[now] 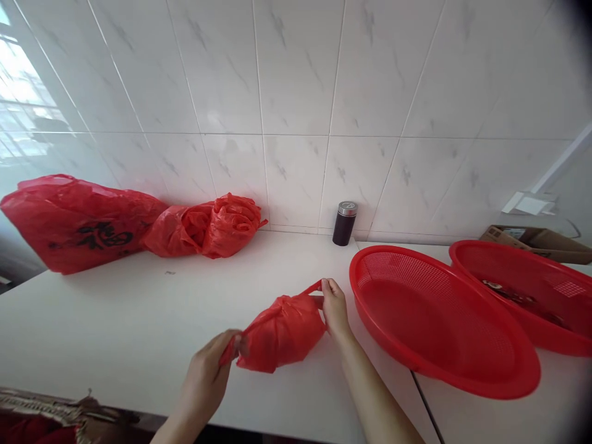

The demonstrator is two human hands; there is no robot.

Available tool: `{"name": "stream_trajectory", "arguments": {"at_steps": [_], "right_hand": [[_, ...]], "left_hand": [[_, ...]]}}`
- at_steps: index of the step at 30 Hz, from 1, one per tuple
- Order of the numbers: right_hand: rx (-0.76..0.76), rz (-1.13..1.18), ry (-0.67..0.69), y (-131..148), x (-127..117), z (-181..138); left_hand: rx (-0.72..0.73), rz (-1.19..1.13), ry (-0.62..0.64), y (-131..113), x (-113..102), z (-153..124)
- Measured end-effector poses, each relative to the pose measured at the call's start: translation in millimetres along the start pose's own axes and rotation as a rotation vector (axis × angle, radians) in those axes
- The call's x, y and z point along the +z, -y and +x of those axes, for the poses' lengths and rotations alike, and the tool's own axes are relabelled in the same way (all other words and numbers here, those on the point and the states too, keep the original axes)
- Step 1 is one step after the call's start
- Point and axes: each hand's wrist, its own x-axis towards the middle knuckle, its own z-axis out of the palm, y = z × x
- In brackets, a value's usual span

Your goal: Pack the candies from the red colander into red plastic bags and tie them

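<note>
Two bare hands pinch opposite ends of a small red plastic bag (282, 333) that rests on the white counter (139, 320), just below the middle of the view. The left hand (210, 364) closes thumb and fingers on the twisted strip at the bag's 8 o'clock end. The right hand (333, 308) grips the thin loop that rises from its 2 o'clock end. The hands are apart, with the bulging, knotted body of the bag between them. Its long axis therefore runs from 8 o'clock up to 2 o'clock, slanting away from the person toward the right. The left hand is at the near end and the right hand at the far one, and both are touching the plastic. What is inside the bag cannot be seen.

Just beside the right hand, at 3 o'clock, lies a wide red perforated plastic basket (416, 290). A second red plastic basket (531, 253) sits behind it, its rim tucked behind the first, with some dark bits inside. Past that, a flat brown cardboard box (536, 242) lies near the wall. At 12 o'clock from the bag, against the white marbled tile wall (296, 92), stands a dark cylindrical flask with a silver lid (345, 223). At 10 o'clock, well apart from the hands, a crumpled red plastic bag (208, 225) touches a large red plastic bag printed with a black character (78, 225).
</note>
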Motion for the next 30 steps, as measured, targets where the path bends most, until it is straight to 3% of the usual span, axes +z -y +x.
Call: {"name": "stream_trajectory", "arguments": {"at_steps": [4,8,13,20,30], "right_hand": [[0.000,-0.170,-0.069,-17.6,9.5,6.4],[-0.100,-0.343,-0.099,-4.3,23.9,-12.1],[-0.211,-0.651,-0.017,-4.6,26.2,-26.0],[-0.087,-0.890,-0.001,-38.0,1.2,18.5],[-0.046,-1.008,0.019,-62.5,13.2,40.9]], "left_hand": [[-0.128,-0.104,-0.236,12.7,25.6,-17.7],[-0.113,-0.086,-0.363,5.8,51.0,4.9],[-0.203,0.148,-0.212,3.1,58.0,38.7],[-0.299,0.470,0.091,39.1,56.3,80.6],[-0.335,0.635,0.199,63.5,66.3,108.7]]}}
